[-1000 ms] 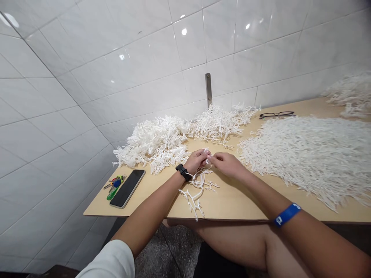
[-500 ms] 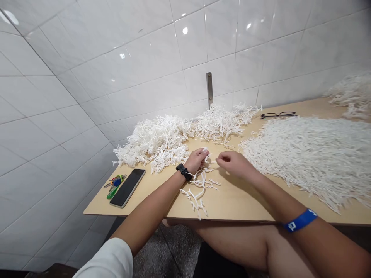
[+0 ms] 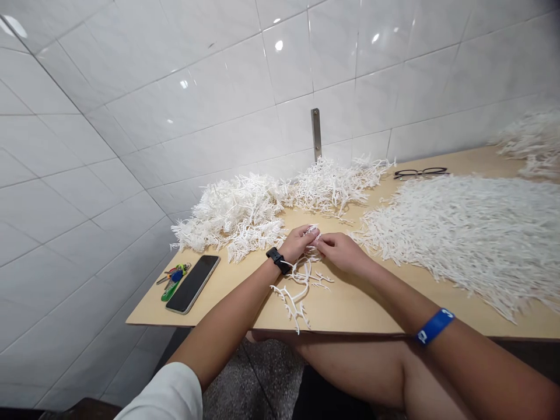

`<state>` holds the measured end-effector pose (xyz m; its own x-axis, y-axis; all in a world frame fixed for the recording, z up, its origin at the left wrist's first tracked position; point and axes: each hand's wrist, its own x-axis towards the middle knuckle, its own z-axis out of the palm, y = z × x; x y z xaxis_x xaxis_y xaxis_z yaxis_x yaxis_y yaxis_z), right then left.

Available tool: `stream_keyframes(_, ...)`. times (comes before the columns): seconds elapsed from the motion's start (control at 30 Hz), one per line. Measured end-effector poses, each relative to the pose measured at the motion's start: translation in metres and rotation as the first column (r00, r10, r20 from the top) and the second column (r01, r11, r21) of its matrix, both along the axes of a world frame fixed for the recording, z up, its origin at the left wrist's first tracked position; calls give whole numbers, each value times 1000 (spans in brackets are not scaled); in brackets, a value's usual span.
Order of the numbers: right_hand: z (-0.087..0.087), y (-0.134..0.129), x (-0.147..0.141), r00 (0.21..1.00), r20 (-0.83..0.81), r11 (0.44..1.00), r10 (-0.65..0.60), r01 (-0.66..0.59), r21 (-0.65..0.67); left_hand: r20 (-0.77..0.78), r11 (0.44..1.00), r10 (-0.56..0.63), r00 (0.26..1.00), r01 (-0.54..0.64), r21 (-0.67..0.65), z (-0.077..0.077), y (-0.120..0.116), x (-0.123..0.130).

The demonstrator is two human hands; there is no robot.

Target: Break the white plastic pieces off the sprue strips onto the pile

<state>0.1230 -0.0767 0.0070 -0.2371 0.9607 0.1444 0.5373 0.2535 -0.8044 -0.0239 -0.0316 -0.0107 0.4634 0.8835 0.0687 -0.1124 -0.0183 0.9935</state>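
My left hand (image 3: 299, 242), with a black watch on its wrist, is closed on a white branched plastic piece (image 3: 301, 291). The forked, coral-like stems of this piece hang below the hand toward the table's front edge. Thumb and fingers of my right hand (image 3: 340, 251) are pinched together against the left fingertips, at the upper end of the same piece. Small white tips show between the two hands; the exact grip point is partly hidden by the fingers.
Tangled white branched pieces (image 3: 245, 210) are heaped along the tiled wall. To the right lies a broad spread of white strands (image 3: 464, 233), with glasses (image 3: 420, 172) behind it. A phone (image 3: 193, 284) and keys (image 3: 175, 277) lie at the left on the wooden table (image 3: 245, 291).
My right hand has moved left, from a small gap away to the left fingertips, and now pinches there. The left hand has barely moved; the hanging stems shifted slightly.
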Motion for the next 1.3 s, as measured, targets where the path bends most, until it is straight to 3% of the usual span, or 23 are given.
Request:
stream_keyframes(0.13, 3, -2, 9, 987, -144, 990, 68, -84, -109, 4, 993, 117, 993, -117, -16, 0, 4, -2)
stream_keyframes(0.23, 9, -7, 19, 991, -95, 986, 97, -109, -125, 31, 979, 204, 979, -202, -36, 0, 6, -1)
stream_keyframes(0.33, 11, -4, 34, 976, 156, 987, -155, 145, 74, -64, 992, 119, 991, -116, 43, -1, 5, 1)
stream_keyframes(0.43, 8, 4, 50, 834, 328, 887, -444, 359, 290, -151, 993, 68, 986, -52, 107, -2, 1, 3)
stream_keyframes(0.5, 7, 8, 55, 799, 327, 849, -505, 393, 353, -165, 992, 71, 984, -53, 116, -2, -1, 4)
stream_keyframes(0.63, 4, 10, 44, 930, 150, 922, -335, 290, 258, -185, 996, 26, 982, -10, 87, -3, -4, 7)
stream_keyframes(0.73, 3, 11, 30, 975, 126, 959, -181, 146, 245, -184, 996, -38, 982, 53, 74, -6, -4, 8)
stream_keyframes(0.83, 1, 13, 23, 977, 158, 959, -141, 95, 267, -182, 991, -88, 979, 105, 84, -7, -4, 8)
stream_keyframes(0.93, 0, 16, 26, 983, 105, 964, -153, 125, 232, -209, 989, -84, 974, 108, 105, -4, -6, 7)
stream_keyframes(1.07, -2, 16, 37, 983, -73, 980, -171, 177, 86, -231, 979, 33, 972, 15, 202, 3, -7, 5)
stream_keyframes(1.17, -3, 16, 44, 973, -184, 991, -136, 134, -24, -236, 963, 168, 957, -107, 249, 6, -5, 3)
stream_keyframes(1.3, -3, 15, 42, 951, -300, 993, -78, 49, -104, -369, 917, 352, 860, -238, 321, 3, 0, -1)
